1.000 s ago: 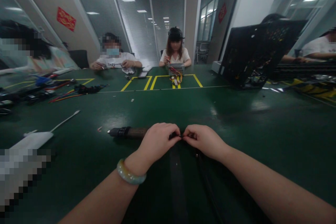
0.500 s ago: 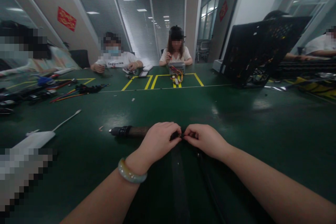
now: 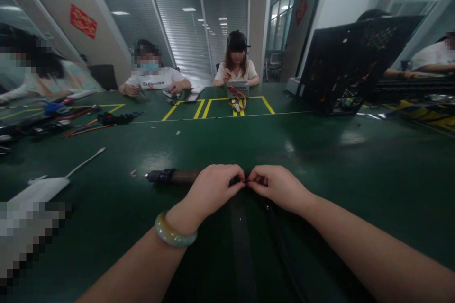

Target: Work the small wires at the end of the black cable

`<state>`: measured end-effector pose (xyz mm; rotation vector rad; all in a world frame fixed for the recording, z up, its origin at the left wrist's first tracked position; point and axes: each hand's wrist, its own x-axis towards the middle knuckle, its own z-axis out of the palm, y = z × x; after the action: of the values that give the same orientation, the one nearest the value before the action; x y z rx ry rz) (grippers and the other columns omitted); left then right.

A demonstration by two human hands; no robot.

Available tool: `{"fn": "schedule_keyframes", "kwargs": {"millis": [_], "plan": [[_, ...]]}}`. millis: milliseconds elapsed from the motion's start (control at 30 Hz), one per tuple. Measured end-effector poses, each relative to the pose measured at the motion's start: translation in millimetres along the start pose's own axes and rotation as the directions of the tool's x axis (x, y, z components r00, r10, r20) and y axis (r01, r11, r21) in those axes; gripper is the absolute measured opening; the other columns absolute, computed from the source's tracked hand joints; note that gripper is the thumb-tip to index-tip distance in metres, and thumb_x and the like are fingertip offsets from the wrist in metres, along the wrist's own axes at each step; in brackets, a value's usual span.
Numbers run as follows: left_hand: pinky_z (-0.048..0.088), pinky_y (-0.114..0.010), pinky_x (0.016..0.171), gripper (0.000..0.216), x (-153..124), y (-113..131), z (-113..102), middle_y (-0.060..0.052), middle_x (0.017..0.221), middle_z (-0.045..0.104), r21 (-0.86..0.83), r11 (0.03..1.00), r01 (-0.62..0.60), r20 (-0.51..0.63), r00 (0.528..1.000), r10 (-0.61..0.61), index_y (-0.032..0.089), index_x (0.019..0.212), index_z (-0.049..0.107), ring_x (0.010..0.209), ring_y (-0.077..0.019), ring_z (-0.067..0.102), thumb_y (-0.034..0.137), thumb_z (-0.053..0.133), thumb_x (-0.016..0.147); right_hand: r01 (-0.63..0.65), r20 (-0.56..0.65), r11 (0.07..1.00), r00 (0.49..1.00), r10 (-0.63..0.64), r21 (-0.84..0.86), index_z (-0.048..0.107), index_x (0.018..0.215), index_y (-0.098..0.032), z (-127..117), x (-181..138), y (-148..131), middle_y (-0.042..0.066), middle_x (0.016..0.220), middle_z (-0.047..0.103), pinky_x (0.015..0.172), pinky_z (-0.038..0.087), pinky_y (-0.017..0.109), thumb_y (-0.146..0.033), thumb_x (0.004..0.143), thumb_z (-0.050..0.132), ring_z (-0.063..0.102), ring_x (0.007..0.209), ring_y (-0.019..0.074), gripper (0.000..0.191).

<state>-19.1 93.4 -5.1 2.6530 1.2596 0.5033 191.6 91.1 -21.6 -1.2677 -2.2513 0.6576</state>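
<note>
My left hand [image 3: 216, 188], with a jade-like bangle [image 3: 174, 232] on its wrist, is closed in a pinch in front of me. My right hand [image 3: 276, 182] pinches from the other side, and the fingertips of both almost meet. Something small, dark and partly shiny sits between them, too hidden to name. Behind the left hand lies a dark, brownish cylindrical tool [image 3: 185, 177] with a black collar and a metal tip pointing left. From below the right hand a black cord or strap [image 3: 279, 239] runs toward me.
On the left lie a white pouch-like item [image 3: 39, 189] with a thin stem and bundles of coloured cables [image 3: 88, 125]. A black computer case [image 3: 341, 71] stands back right. Across the green table [image 3: 213, 142], several people sit; one works at a grey box [image 3: 238, 87] with wires.
The view has shifted slightly, so most things appear a little further left and higher. Both hands keep their pinch at nearly the same place.
</note>
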Motion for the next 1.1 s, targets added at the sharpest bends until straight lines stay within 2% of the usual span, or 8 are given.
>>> {"fn": "schedule_keyframes", "kwargs": {"millis": [300, 567, 867, 1100], "plan": [[0.045, -0.029, 0.074, 0.011, -0.4, 1.4, -2.5, 0.002, 0.087, 0.066, 0.005, 1.000, 0.015, 0.025, 1.000, -0.015, 0.024, 0.095, 0.062, 0.083, -0.0176, 0.062, 0.031, 0.062, 0.086, 0.007, 0.026, 1.000, 1.000, -0.007, 0.027, 0.066, 0.088, -0.023, -2.8, 0.9, -2.1, -0.001, 0.079, 0.066, 0.059, 0.038, 0.023, -0.025, 0.085, 0.062, 0.058, 0.070, 0.0126, 0.006], [0.045, -0.032, 0.072, 0.009, -2.6, 5.7, 1.6, 0.002, 0.085, 0.065, 0.059, 0.997, 0.041, -0.026, 0.999, -0.039, 0.024, 0.093, 0.060, 0.080, -0.0183, 0.061, 0.029, 0.063, 0.085, 0.021, 0.032, 1.000, 0.999, -0.022, 0.019, 0.067, 0.090, -0.023, -4.3, 1.1, -1.7, -0.001, 0.081, 0.066, 0.061, 0.039, 0.024, -0.025, 0.086, 0.061, 0.059, 0.072, 0.0136, 0.007], [0.045, -0.031, 0.070, 0.017, -4.1, 5.4, 2.2, 0.001, 0.085, 0.064, 0.078, 0.996, 0.032, -0.050, 0.998, -0.028, 0.023, 0.097, 0.057, 0.079, -0.0185, 0.061, 0.030, 0.064, 0.083, 0.041, 0.015, 0.998, 0.999, -0.040, -0.038, 0.064, 0.084, -0.021, -3.3, 1.2, -3.1, -0.002, 0.074, 0.062, 0.059, 0.036, 0.023, -0.022, 0.083, 0.062, 0.055, 0.067, 0.0121, 0.002], [0.044, -0.032, 0.073, 0.012, -4.1, 5.1, 2.4, 0.001, 0.087, 0.064, 0.088, 0.996, -0.003, -0.051, 0.999, 0.007, 0.023, 0.094, 0.057, 0.082, -0.0182, 0.061, 0.030, 0.062, 0.085, 0.029, 0.027, 0.999, 0.999, -0.028, -0.027, 0.062, 0.083, -0.021, -4.2, -0.2, -3.5, -0.002, 0.073, 0.062, 0.057, 0.034, 0.022, -0.020, 0.082, 0.061, 0.054, 0.065, 0.0116, 0.001]]}}
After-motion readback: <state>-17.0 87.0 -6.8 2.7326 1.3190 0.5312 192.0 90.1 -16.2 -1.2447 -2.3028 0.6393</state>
